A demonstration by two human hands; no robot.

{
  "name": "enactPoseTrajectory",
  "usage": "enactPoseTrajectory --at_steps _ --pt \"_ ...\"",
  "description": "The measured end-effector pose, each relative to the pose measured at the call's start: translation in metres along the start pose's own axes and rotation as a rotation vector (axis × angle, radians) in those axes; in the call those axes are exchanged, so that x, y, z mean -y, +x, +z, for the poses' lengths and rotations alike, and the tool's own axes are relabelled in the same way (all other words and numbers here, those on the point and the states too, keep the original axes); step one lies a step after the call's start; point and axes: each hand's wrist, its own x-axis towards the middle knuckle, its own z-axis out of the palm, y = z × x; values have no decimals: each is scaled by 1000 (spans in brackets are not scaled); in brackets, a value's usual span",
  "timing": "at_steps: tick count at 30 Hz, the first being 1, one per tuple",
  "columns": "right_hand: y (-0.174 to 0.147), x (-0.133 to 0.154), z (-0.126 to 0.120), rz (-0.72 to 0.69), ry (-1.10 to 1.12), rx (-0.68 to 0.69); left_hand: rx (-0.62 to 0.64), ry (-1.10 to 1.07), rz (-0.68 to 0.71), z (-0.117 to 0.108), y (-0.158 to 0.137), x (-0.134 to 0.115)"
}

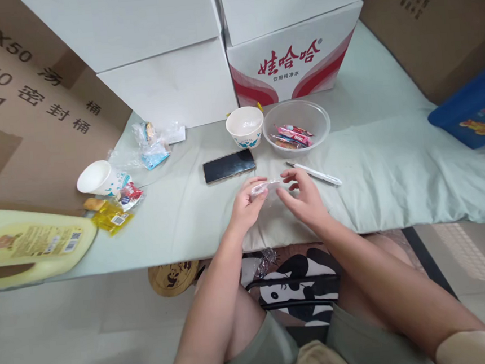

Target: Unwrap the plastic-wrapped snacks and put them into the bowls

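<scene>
Both hands are over the near edge of the pale green cloth (187, 226), at the middle of the view. The left hand (247, 205) is narrow: thumb and fingers hold a clear wrapper (265, 188), which lies between the two hands. The right hand (305, 198) is at the wrapper's other end, fingers bent, thumb and forefinger apart; whether it grips the wrapper cannot be told.

Just beyond the left hand, a phone (229, 166) lies flat, screen dark. A white-handled tool (320, 175) lies slantwise just beside the right hand. Behind the phone, an upright paper bowl (245, 129) stands next to a clear tub (324, 126) with wrapped snacks (293, 137) inside.

To the left: a second bowl (98, 177), tilted, with a yellow packet (113, 217) near it, and a pale yellow bottle (31, 246) on its side. A white carton (292, 67) with red print stands behind the tub
</scene>
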Motion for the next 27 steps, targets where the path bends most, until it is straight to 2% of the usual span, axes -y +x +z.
enactPoseTrajectory --at_steps 4,6,9,10,12,14,16,17,20,21,23,25,27 --pt "9 2 5 37 124 157 -63 -105 -187 -2 -5 3" --pt "12 2 6 98 156 168 -209 -79 -215 -10 0 3" --pt "15 1 7 189 168 167 -492 153 -53 -32 28 -11" --pt "16 1 8 199 160 182 -541 284 12 -40 44 -19" --pt "16 2 9 185 128 226 -542 574 131 -51 82 -41" --pt "18 4 10 165 99 275 -461 839 182 -53 124 -63" --pt "19 8 12 167 83 312 -322 1099 161 -44 163 -80" --pt "20 10 13 170 78 331 -222 1230 116 -38 180 -85" --pt "23 15 17 166 48 383 84 1526 -159 -14 216 -89" --pt "24 15 18 161 30 398 176 1559 -264 -9 224 -89" --pt "25 16 19 149 0 421 306 1492 -462 -2 235 -89" --pt "25 16 20 142 -19 441 344 1290 -658 -2 243 -88" --pt "25 15 21 140 -27 459 326 1097 -780 -6 249 -87"
